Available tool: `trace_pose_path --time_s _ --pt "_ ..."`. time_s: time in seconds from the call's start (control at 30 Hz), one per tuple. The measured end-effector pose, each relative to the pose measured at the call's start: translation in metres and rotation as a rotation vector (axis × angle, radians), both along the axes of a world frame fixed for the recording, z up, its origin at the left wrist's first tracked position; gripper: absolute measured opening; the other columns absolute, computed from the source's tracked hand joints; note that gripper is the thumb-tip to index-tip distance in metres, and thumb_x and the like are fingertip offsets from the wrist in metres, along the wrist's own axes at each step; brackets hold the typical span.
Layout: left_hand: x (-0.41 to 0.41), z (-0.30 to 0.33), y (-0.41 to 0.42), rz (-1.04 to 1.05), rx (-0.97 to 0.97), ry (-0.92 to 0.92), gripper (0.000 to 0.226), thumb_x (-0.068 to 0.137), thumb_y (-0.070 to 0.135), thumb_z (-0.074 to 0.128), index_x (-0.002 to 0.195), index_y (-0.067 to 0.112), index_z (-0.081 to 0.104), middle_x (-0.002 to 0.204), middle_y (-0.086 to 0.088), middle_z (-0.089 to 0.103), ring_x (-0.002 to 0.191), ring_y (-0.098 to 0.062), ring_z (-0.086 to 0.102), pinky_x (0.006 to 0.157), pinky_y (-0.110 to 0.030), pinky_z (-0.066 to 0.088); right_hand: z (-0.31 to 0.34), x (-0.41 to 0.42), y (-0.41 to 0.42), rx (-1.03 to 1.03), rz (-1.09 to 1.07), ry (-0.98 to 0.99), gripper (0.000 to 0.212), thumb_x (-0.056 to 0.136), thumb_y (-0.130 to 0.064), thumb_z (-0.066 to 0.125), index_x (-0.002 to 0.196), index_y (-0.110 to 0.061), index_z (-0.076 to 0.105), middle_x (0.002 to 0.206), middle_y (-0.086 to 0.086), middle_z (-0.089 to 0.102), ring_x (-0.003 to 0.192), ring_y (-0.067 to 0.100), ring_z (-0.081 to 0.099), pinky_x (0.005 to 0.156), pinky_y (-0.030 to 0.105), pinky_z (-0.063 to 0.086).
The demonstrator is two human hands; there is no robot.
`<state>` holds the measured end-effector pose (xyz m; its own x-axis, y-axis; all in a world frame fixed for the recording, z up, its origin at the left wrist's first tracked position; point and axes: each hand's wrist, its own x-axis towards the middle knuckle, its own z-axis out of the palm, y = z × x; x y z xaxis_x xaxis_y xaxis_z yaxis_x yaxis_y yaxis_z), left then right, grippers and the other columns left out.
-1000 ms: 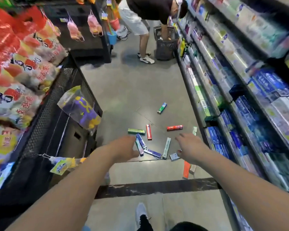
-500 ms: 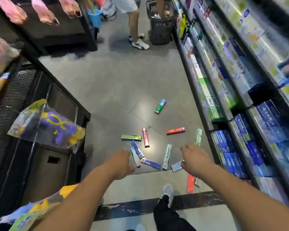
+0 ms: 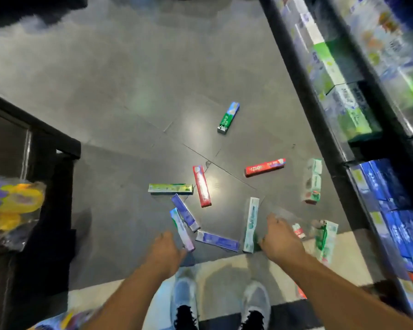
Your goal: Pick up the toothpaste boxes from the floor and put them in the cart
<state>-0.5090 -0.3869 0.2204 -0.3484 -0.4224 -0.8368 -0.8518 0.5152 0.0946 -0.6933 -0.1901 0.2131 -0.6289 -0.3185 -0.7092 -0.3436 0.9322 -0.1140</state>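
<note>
Both hands have dropped closer to the toothpaste boxes (image 3: pixel 202 186) scattered on the grey floor (image 3: pixel 119 96). Left hand (image 3: pixel 165 252) and right hand (image 3: pixel 280 239) hover with fingers loosely curled, holding nothing. Stocked shelves (image 3: pixel 367 115) line the right.

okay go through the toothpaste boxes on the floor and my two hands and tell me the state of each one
left hand: empty, beside the purple boxes
right hand: empty, fingers curled loosely
green and blue box: flat, alone, farthest
two red boxes: flat, apart
purple boxes: flat, clustered
pale teal box: flat, beside right hand
</note>
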Motion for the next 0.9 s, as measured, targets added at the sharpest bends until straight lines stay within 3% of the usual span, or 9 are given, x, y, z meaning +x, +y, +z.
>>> trace_pose_path --time_s 0.13,0.3,0.4,0.47,0.53,0.63,0.7,0.77,0.9 --pt "-0.009 -0.113 -0.03 -0.004 -0.022 -0.06 0.064 0.1 0.041 0.044 0.144 -0.002 0.025 0.148 -0.019 0.033 0.138 -0.028 0.034 0.107 -0.028 0.027 -0.119 -0.003 -0.003 0.011 -0.188 -0.054 0.044 0.086 -0.024 0.062 0.124 -0.012 0.042 0.126 0.013 0.048 0.122 0.032 0.048 0.096 0.04 0.045" --pt "-0.022 -0.22 -0.051 -0.028 -0.031 -0.103 0.057 0.101 0.041 0.045 0.137 -0.003 0.038 0.139 -0.022 0.042 0.129 -0.031 0.042 0.101 -0.028 0.033 -0.232 -0.01 -0.011 -0.01 -0.379 -0.064 0.057 0.08 -0.027 0.064 0.129 -0.015 0.038 0.12 0.014 0.052 0.111 0.035 0.055 0.092 0.041 0.049" --pt "-0.026 -0.277 -0.052 0.06 -0.02 -0.076 0.065 0.096 0.048 0.05 0.136 -0.003 0.043 0.132 -0.022 0.049 0.12 -0.029 0.052 0.099 -0.03 0.039 -0.286 -0.006 -0.02 -0.014 -0.418 -0.041 0.085 0.082 -0.03 0.062 0.149 -0.014 0.012 0.129 0.015 0.046 0.111 0.036 0.054 0.091 0.042 0.047" --pt "-0.034 -0.294 -0.047 0.075 -0.056 -0.084 0.065 0.099 0.05 0.043 0.14 0.0 0.035 0.136 -0.02 0.048 0.124 -0.027 0.049 0.107 -0.03 0.034 -0.31 -0.002 -0.025 0.01 -0.414 0.024 0.091 0.09 -0.026 0.056 0.153 -0.008 -0.007 0.134 0.017 0.042 0.113 0.037 0.052 0.093 0.043 0.046" --pt "-0.04 -0.3 -0.041 0.089 -0.143 -0.026 0.066 0.101 0.045 0.042 0.143 -0.003 0.027 0.136 -0.021 0.047 0.124 -0.029 0.048 0.109 -0.033 0.03 -0.32 -0.001 -0.028 0.02 -0.436 0.103 0.086 0.096 -0.02 0.051 0.152 -0.007 -0.012 0.133 0.017 0.043 0.11 0.035 0.055 0.091 0.044 0.047" --pt "-0.037 -0.316 -0.036 0.364 -0.136 0.12 0.08 0.087 0.018 0.068 0.139 -0.016 0.019 0.124 -0.033 0.05 0.111 -0.044 0.054 0.093 -0.044 0.042 -0.325 -0.001 -0.026 -0.023 -0.439 0.138 0.075 0.098 -0.012 0.042 0.152 -0.012 -0.01 0.137 0.018 0.04 0.109 0.036 0.056 0.081 0.043 0.045" --pt "-0.035 -0.32 -0.044 0.497 -0.105 0.102 0.074 0.08 0.008 0.073 0.133 -0.008 0.024 0.115 -0.028 0.054 0.102 -0.043 0.059 0.087 -0.046 0.05 -0.321 -0.006 -0.028 0.023 -0.453 0.092 0.078 0.099 -0.015 0.042 0.151 -0.017 -0.016 0.145 0.016 0.035 0.117 0.037 0.053 0.091 0.048 0.046" --pt "-0.031 -0.307 -0.052 0.476 -0.105 0.064 0.063 0.078 0.009 0.074 0.123 -0.005 0.032 0.112 -0.021 0.052 0.099 -0.038 0.06 0.083 -0.043 0.052 -0.31 -0.012 -0.033 0.063 -0.446 0.061 0.085 0.097 -0.013 0.047 0.151 -0.02 -0.018 0.146 0.013 0.035 0.12 0.037 0.052 0.098 0.054 0.045" --pt "-0.028 -0.246 -0.065 0.349 -0.143 0.087 0.05 0.079 0.009 0.073 0.112 0.004 0.035 0.103 -0.014 0.048 0.102 -0.038 0.058 0.075 -0.04 0.044 -0.246 -0.018 -0.041 0.101 -0.33 0.063 0.098 0.09 -0.008 0.063 0.154 -0.016 -0.011 0.146 0.012 0.035 0.122 0.037 0.052 0.095 0.052 0.048"
